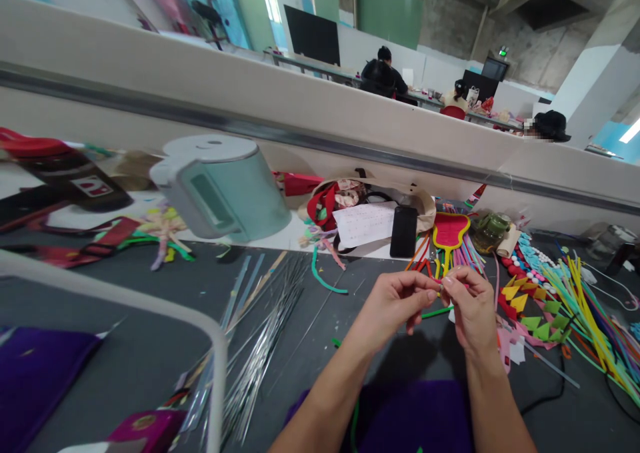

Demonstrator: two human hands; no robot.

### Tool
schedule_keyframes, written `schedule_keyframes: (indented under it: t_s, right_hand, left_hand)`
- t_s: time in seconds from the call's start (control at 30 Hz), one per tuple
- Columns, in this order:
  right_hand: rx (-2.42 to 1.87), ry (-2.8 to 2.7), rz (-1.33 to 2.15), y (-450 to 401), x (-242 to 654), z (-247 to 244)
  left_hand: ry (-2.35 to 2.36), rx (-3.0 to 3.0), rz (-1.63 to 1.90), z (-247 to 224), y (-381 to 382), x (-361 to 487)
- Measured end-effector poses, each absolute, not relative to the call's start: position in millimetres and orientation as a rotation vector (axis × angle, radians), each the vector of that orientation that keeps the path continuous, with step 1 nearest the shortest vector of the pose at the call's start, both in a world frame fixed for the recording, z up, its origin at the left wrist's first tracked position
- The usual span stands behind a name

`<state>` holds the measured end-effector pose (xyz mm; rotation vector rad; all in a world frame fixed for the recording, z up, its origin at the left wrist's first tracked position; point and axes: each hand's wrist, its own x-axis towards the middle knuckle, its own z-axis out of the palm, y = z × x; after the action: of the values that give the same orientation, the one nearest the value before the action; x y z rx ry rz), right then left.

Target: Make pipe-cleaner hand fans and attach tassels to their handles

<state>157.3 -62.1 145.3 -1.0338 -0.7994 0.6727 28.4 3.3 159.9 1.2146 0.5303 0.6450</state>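
Note:
Above the dark table, my left hand (403,301) and my right hand (469,306) meet at the fingertips. Both are closed in a pinch around one small spot, and whatever sits between the fingers is too small to make out. Just behind them lies a red shape with a yellow fuzzy rim (451,230), its yellow ends running down toward my fingers. A green fuzzy stem (437,312) shows under the hands, between the wrists. Orange stems (419,261) lie to the left of the yellow-rimmed shape.
A mint kettle (245,193) and a dark bottle with red lid (75,173) stand at the left. Thin metal wires (270,346) lie left of my arms. A black phone (403,232) rests behind my hands. Coloured stems (590,320) are heaped at the right. A white tube (218,373) crosses front left.

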Motion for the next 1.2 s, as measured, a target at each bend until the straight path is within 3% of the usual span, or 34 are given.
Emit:
schedule_keyframes:
  t_s: [0.7, 1.2]
  right_hand:
    - [-1.198, -0.889, 0.456, -58.6, 151.3, 138.0]
    - [-0.962, -0.707, 0.767, -49.9, 151.1, 129.4]
  left_hand:
    - [0.707, 1.928, 1.254, 149.5, -7.9, 41.7]
    - [0.565, 1.06, 0.895, 155.2, 5.1, 41.0]
